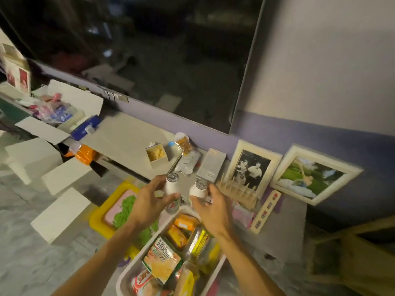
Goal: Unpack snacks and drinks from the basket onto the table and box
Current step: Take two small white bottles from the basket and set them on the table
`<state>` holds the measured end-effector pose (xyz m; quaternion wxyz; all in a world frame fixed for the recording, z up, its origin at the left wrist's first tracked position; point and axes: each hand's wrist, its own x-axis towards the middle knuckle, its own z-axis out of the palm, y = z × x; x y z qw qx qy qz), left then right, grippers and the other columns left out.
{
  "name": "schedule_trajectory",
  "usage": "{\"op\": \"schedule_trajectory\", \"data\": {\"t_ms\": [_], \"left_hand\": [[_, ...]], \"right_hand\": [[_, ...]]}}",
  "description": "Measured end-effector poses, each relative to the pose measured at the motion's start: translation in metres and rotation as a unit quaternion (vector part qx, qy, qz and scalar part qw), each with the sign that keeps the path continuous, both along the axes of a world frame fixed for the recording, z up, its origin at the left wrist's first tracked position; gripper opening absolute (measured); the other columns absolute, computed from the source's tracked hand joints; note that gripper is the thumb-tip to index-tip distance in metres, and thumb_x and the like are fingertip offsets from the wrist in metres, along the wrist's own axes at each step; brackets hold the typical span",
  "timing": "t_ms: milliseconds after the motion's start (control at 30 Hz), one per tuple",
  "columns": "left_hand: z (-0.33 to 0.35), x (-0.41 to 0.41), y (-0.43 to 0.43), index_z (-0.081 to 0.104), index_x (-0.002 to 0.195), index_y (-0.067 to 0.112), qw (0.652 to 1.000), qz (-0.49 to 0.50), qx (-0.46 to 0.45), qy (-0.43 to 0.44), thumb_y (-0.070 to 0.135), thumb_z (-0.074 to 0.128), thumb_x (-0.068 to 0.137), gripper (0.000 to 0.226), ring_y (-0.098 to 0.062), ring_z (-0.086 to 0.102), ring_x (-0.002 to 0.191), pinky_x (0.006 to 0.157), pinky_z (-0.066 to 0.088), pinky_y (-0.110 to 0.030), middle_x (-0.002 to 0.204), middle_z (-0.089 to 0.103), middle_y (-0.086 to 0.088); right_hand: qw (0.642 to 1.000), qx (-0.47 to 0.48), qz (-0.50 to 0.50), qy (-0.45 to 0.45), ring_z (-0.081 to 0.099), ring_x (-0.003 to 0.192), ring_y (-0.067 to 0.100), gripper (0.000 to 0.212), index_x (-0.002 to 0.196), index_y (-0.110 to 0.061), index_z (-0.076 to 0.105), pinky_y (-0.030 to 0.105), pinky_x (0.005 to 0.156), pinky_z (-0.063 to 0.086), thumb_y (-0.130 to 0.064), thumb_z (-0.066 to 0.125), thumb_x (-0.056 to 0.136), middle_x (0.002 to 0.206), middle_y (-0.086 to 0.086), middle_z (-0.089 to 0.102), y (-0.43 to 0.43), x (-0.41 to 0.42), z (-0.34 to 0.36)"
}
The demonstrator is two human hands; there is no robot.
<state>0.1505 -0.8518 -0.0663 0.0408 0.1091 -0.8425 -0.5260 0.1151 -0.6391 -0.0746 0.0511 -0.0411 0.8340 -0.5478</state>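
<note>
A small white bottle (171, 187) w/ a silver cap is gripped by the left hand (149, 202), fingers curled round its body; green lettering is seen on its lower part, below the fingers. A second white bottle (198, 190), same silver cap, is gripped by the right hand (211, 209), fingers wrapped round its lower half. Both bottles are held roughly upright, caps up, just beside each other but apart; they are held over the far end of the basket (125, 272), near the front edge of the table (124, 137); whether either base touches anything cannot be told.

The basket is white, at btm centre betw. the forearms; it is packed w/ snack packs (163, 260) — orange, yellow & green wrappers. Left of it a yellow tray (95, 221) is seen w/ pink & green contents.

On the table, beyond the bottles, are set a small open carton (157, 157) of pale snacks, a clear bag (188, 162) & a grey pack (211, 165); to the right a b/w framed photo (250, 167) and a colour framed photo (314, 174) are leaned on the wall. At far left an open white box (85, 99) is filled w/ pink & blue packets. A big dark TV screen (149, 50) is mounted above; plain white boxes (62, 216) are seen on the floor at left — three or so.
</note>
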Motion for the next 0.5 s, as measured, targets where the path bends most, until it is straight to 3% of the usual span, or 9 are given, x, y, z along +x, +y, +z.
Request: {"op": "schedule_trajectory", "data": {"t_ms": [167, 367, 500], "left_hand": [[0.149, -0.011, 0.035, 0.068, 0.122, 0.029, 0.997, -0.039, 0.010, 0.064, 0.017, 0.090, 0.081, 0.048, -0.013, 0.072, 0.109, 0.088, 0.063, -0.034, 0.111, 0.076, 0.009], [0.290, -0.010, 0.130, 0.062, 0.127, 0.037, 0.982, -0.137, -0.014, 0.125, 0.034, 0.088, 0.082, 0.052, -0.006, 0.069, 0.109, 0.096, 0.061, -0.039, 0.118, 0.071, 0.021], [0.350, -0.006, 0.210, 0.064, 0.128, 0.036, 0.965, -0.205, -0.005, 0.161, 0.042, 0.090, 0.079, 0.055, -0.006, 0.071, 0.110, 0.098, 0.060, -0.042, 0.118, 0.074, 0.018]], "right_hand": [[0.996, -0.011, -0.039, 0.077, 0.070, 0.104, 0.002, 0.039, 0.117, -0.032, 0.070, 0.036, 0.083, 0.064, -0.030, 0.089, 0.083, 0.113, -0.021, 0.073, 0.055, 0.011, 0.147], [0.984, 0.009, -0.114, 0.137, 0.070, 0.101, 0.004, 0.043, 0.121, -0.032, 0.069, 0.029, 0.081, 0.062, -0.037, 0.087, 0.083, 0.113, -0.016, 0.073, 0.146, 0.046, 0.288], [0.973, 0.017, -0.163, 0.162, 0.070, 0.095, 0.006, 0.037, 0.112, -0.036, 0.066, 0.030, 0.079, 0.061, -0.040, 0.087, 0.082, 0.107, -0.017, 0.071, 0.228, 0.078, 0.348]]}}
